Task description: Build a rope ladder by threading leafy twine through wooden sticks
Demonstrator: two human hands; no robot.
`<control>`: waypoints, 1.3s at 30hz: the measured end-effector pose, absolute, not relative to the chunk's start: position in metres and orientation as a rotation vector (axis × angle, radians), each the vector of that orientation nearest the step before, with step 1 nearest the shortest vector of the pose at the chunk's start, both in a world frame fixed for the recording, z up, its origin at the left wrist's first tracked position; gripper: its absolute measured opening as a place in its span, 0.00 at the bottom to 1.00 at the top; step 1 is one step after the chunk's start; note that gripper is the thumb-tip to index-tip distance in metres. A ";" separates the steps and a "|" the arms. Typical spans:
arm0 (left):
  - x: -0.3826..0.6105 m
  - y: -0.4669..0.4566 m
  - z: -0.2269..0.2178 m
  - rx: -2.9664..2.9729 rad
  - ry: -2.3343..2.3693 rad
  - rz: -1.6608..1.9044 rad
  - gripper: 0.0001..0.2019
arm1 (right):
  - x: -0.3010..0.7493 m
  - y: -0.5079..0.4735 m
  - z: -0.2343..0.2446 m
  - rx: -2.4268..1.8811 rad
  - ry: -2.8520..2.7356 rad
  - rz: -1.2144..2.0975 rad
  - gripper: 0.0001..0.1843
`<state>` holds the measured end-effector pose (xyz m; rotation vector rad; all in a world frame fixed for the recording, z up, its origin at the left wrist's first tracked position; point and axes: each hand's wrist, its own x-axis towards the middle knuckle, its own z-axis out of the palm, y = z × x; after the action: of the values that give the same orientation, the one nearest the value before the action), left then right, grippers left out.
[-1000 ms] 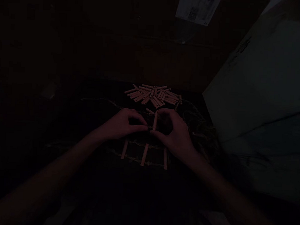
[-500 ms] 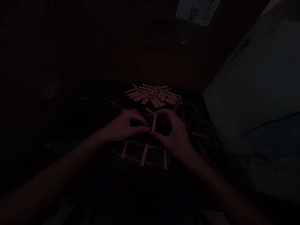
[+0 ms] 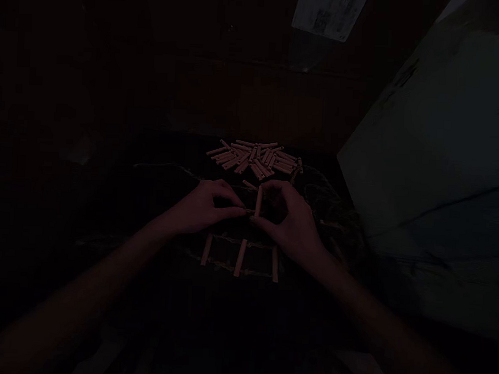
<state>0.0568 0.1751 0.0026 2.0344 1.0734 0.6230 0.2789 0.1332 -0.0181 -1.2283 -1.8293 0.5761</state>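
Observation:
The view is very dark. My right hand (image 3: pixel 293 222) holds a short wooden stick (image 3: pixel 259 201) roughly upright between thumb and fingers. From the left, my left hand (image 3: pixel 209 207) pinches a thin cord (image 3: pixel 249 210) that runs to the stick's lower end. How the cord passes at the stick is too dark to make out. Closer to me lies a rope ladder (image 3: pixel 240 258) of three wooden rungs joined by two cords. Another stick (image 3: pixel 249 184) lies just beyond my fingers, partly hidden by the right hand.
Several loose sticks with holes near their ends form a pile (image 3: pixel 254 159) farther back. Loose cord (image 3: pixel 334 224) lies in loops at the right, and a cord end (image 3: pixel 163 164) stretches left. A brown wall with a paper label (image 3: pixel 329 14) and a pale wall (image 3: pixel 442 135) bound the surface.
My left hand has drawn slightly left from the stick, and more cord shows between them. The stick in my right hand has shifted slightly right.

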 end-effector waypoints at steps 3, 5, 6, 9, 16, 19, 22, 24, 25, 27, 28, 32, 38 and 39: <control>0.056 0.175 0.003 2.033 1.100 0.632 0.11 | 0.279 0.133 -0.019 -1.226 -1.825 0.575 0.29; 0.056 0.175 0.003 2.070 1.083 0.624 0.10 | 0.278 0.133 -0.018 -1.219 -1.838 0.567 0.28; 0.056 0.175 0.003 2.090 1.072 0.624 0.10 | 0.278 0.133 -0.018 -1.217 -1.843 0.563 0.28; 0.056 0.175 0.004 2.101 1.072 0.642 0.10 | 0.278 0.133 -0.016 -1.236 -1.835 0.570 0.28; 0.056 0.175 0.006 2.142 1.104 0.604 0.10 | 0.278 0.133 -0.017 -1.239 -1.824 0.576 0.28; 0.055 0.175 0.006 2.142 1.096 0.598 0.10 | 0.278 0.133 -0.018 -1.229 -1.829 0.578 0.28; 0.055 0.175 0.007 2.097 1.093 0.590 0.11 | 0.278 0.133 -0.017 -1.242 -1.819 0.573 0.28; 0.056 0.174 0.007 2.103 1.092 0.579 0.12 | 0.278 0.133 -0.017 -1.246 -1.819 0.562 0.28; 0.057 0.174 0.006 2.117 1.087 0.575 0.12 | 0.278 0.133 -0.017 -1.244 -1.825 0.554 0.28; 0.058 0.173 0.006 2.151 1.074 0.572 0.11 | 0.278 0.133 -0.017 -1.233 -1.843 0.542 0.27; 0.059 0.173 0.005 2.164 1.068 0.574 0.11 | 0.278 0.133 -0.017 -1.228 -1.849 0.539 0.27; 0.057 0.175 0.005 2.161 1.055 0.589 0.11 | 0.278 0.134 -0.019 -1.227 -1.829 0.550 0.28; 0.058 0.174 0.002 2.167 1.096 0.581 0.12 | 0.278 0.133 -0.017 -1.233 -1.842 0.558 0.26; 0.058 0.174 0.002 2.171 1.090 0.582 0.12 | 0.278 0.132 -0.017 -1.236 -1.848 0.557 0.27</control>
<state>0.0575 0.1740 0.0021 2.1707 1.0896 0.5822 0.2779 0.1325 -0.0169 -1.2355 -1.8481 0.5574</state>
